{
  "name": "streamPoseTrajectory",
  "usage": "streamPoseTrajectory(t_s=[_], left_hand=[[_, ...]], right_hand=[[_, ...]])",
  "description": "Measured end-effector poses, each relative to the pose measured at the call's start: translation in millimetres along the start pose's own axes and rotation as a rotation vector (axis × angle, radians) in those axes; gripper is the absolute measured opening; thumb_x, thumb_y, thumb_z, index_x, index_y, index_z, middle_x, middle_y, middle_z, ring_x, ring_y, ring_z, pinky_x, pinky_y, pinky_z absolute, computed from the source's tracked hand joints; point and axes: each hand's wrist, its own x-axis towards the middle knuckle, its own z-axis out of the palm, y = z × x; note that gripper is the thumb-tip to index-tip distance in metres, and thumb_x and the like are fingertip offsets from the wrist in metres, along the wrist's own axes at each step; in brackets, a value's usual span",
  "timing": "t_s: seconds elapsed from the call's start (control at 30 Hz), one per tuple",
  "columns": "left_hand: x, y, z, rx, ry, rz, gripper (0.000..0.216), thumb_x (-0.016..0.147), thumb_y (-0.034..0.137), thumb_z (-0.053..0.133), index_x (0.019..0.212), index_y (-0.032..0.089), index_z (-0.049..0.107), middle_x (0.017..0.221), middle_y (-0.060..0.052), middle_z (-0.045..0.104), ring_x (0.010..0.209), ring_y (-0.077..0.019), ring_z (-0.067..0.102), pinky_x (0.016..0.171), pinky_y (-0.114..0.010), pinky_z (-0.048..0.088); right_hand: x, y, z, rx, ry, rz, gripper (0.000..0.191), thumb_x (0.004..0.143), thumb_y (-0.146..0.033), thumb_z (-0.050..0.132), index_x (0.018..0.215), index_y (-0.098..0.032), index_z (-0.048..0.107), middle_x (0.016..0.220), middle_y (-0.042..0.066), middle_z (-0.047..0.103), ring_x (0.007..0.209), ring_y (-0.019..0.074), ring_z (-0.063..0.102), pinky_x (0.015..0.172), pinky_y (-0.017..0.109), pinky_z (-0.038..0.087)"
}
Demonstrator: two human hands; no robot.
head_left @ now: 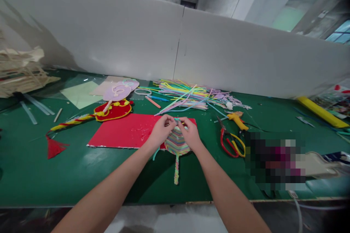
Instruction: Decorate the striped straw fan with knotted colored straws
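Observation:
My left hand (161,130) and my right hand (190,133) meet over a small fan-shaped piece (176,145) woven from pastel pipe cleaners. Both hands pinch its top edge, where a blue strand sticks out. The piece's twisted handle (176,170) hangs down toward me over the green table (82,174). A red sheet (123,131) lies under and to the left of the hands.
A heap of coloured pipe cleaners (188,94) lies behind the hands. Red-handled scissors (228,142) and a yellow tool (237,119) sit to the right. A red and yellow fan ornament with a tassel (109,111) and a lilac one (119,90) lie at left. White panels wall the back.

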Motion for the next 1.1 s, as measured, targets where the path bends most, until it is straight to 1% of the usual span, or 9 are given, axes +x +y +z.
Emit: streamPoseTrajectory(t_s=[0.1,0.23,0.43,0.6,0.73,0.9,1.1], left_hand=[[0.2,-2.1,1.3,0.045,0.002,0.058,0.013,0.072,0.024,0.053,0.078,0.016,0.045,0.054,0.007,0.041,0.052,-0.0077,0.044,0.051,-0.019,0.033],[-1.4,-1.7,0.6,0.106,-0.057,0.094,0.011,0.074,0.024,0.051,0.078,0.017,0.045,0.055,0.007,0.040,0.052,-0.0082,0.044,0.052,-0.019,0.033],[-4.5,0.7,-3.7,0.307,-0.089,0.170,0.008,0.077,0.025,0.048,0.081,0.018,0.046,0.062,0.004,0.047,0.058,-0.0103,0.048,0.053,-0.020,0.034],[-4.8,0.5,-6.4,0.458,-0.090,0.223,0.010,0.078,0.024,0.046,0.087,0.019,0.045,0.066,0.003,0.052,0.063,-0.0125,0.052,0.055,-0.022,0.036],[-4.4,0.0,-6.5,0.500,-0.079,0.210,0.013,0.079,0.027,0.046,0.089,0.019,0.044,0.066,0.002,0.052,0.062,-0.0131,0.052,0.054,-0.022,0.036],[-6.7,3.5,-5.9,0.557,-0.102,0.233,0.009,0.079,0.025,0.045,0.087,0.020,0.045,0.068,0.002,0.052,0.064,-0.0130,0.052,0.054,-0.021,0.034],[-5.1,4.3,-7.9,0.433,-0.137,0.221,0.013,0.084,0.027,0.034,0.083,0.018,0.045,0.072,0.001,0.051,0.066,-0.0119,0.049,0.059,-0.021,0.036]], right_hand=[[1.2,1.2,-0.5,0.076,0.003,0.041,0.022,0.083,-0.035,0.042,0.089,-0.020,0.057,0.082,0.002,0.059,0.076,0.0149,0.053,0.070,0.026,0.042],[2.5,4.9,-2.1,0.151,0.000,0.074,0.021,0.082,-0.036,0.044,0.083,-0.020,0.057,0.075,0.001,0.056,0.071,0.0141,0.051,0.066,0.024,0.041],[3.4,6.9,-6.1,0.174,-0.046,0.102,0.021,0.080,-0.037,0.046,0.076,-0.020,0.056,0.069,0.000,0.052,0.064,0.0132,0.048,0.061,0.024,0.039],[3.9,2.9,-7.8,0.177,-0.056,0.093,0.019,0.080,-0.035,0.046,0.074,-0.019,0.056,0.069,0.000,0.053,0.066,0.0137,0.049,0.064,0.025,0.040],[3.6,-0.3,-8.2,0.170,-0.037,0.099,0.019,0.080,-0.035,0.047,0.075,-0.019,0.056,0.070,0.000,0.052,0.066,0.0138,0.049,0.063,0.025,0.039],[4.2,2.4,-9.2,0.200,-0.036,0.096,0.017,0.080,-0.033,0.048,0.077,-0.019,0.057,0.065,-0.001,0.050,0.063,0.0130,0.048,0.061,0.024,0.038],[3.9,4.2,-11.7,0.197,-0.059,0.092,0.018,0.080,-0.033,0.048,0.078,-0.018,0.056,0.069,-0.001,0.052,0.063,0.0119,0.047,0.061,0.023,0.037]])
